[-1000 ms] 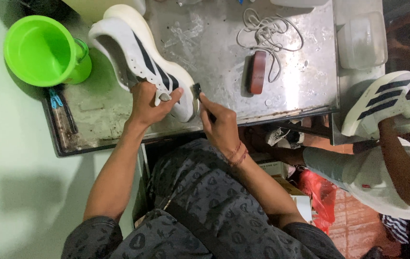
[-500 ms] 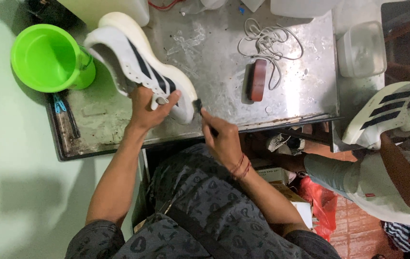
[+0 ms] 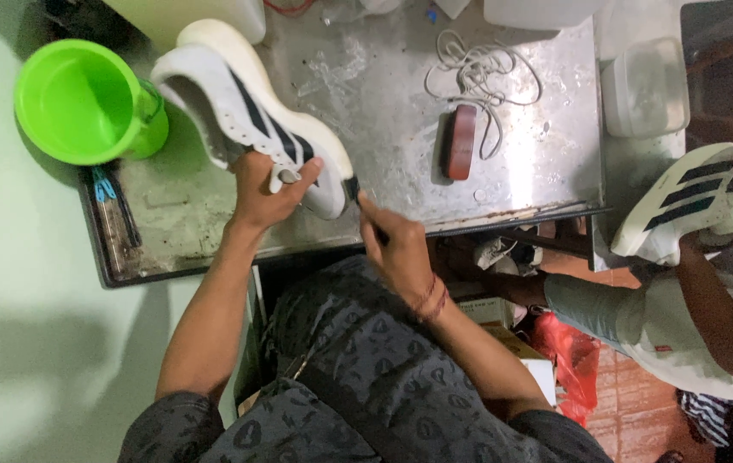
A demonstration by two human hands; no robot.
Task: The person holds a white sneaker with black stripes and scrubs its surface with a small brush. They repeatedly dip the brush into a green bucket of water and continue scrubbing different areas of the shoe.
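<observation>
**Shoe and brush at the table edge**

While the left hand (image 3: 262, 190) gripped the shoe (image 3: 251, 116) at its middle, little had changed from half a second before: the shoe lay at the same slant on the wet metal table (image 3: 521, 163), and the green bucket (image 3: 84, 101) sat slightly further left in view. The right hand (image 3: 396, 244) had hardly shifted, its fingers curled tight round a small dark brush (image 3: 354, 189).

Most of the brush was buried in that fist; only its dark head showed, and I could not tell whether it quite touched the toe. The left thumb crossed the shoe's striped side, the fingers wrapped behind it, out of sight. A brown brush (image 3: 460, 141) and laces (image 3: 478, 69) lay further back. At the right, another person's arm (image 3: 714, 300) held up a second shoe (image 3: 679, 206), its hand hidden.
</observation>
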